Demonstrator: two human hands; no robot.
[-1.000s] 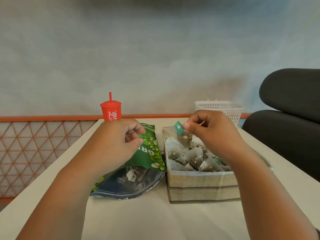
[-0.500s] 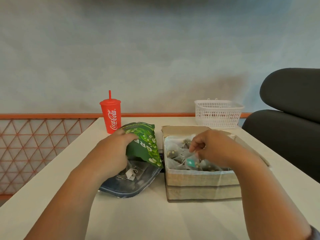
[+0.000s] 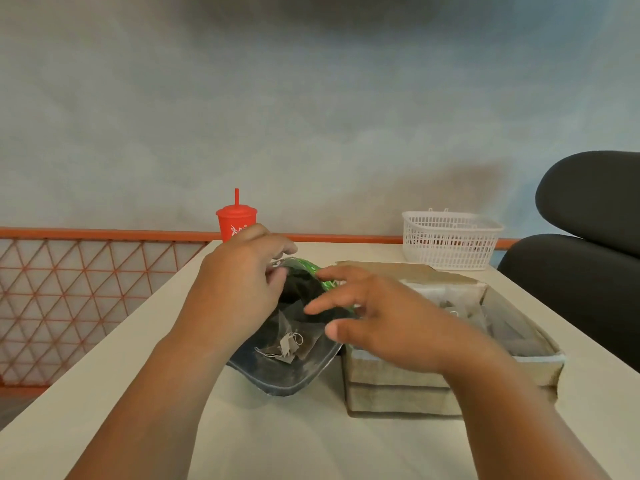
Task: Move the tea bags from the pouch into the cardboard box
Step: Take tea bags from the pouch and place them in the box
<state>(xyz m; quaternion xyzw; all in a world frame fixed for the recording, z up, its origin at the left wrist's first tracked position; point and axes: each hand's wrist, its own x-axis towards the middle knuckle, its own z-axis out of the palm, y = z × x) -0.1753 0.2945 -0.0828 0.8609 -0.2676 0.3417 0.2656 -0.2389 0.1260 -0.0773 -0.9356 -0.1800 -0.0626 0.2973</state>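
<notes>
We note the left hand pinching the pouch rim, just left of the box. The right hand, fingers spread wide, empty, hovers over the box's left edge. We log tea bags in both.

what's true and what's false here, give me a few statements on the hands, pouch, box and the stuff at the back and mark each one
1. The left hand holds the pouch at its open rim. True.
2. The right hand grips something. False: its fingers are spread and hold nothing.
3. The cardboard box is empty. False: tea bags lie in it.
4. A tea bag lies inside the pouch. True.
5. The white basket stands left of the red cup. False: the basket is to the right of the cup.
</notes>
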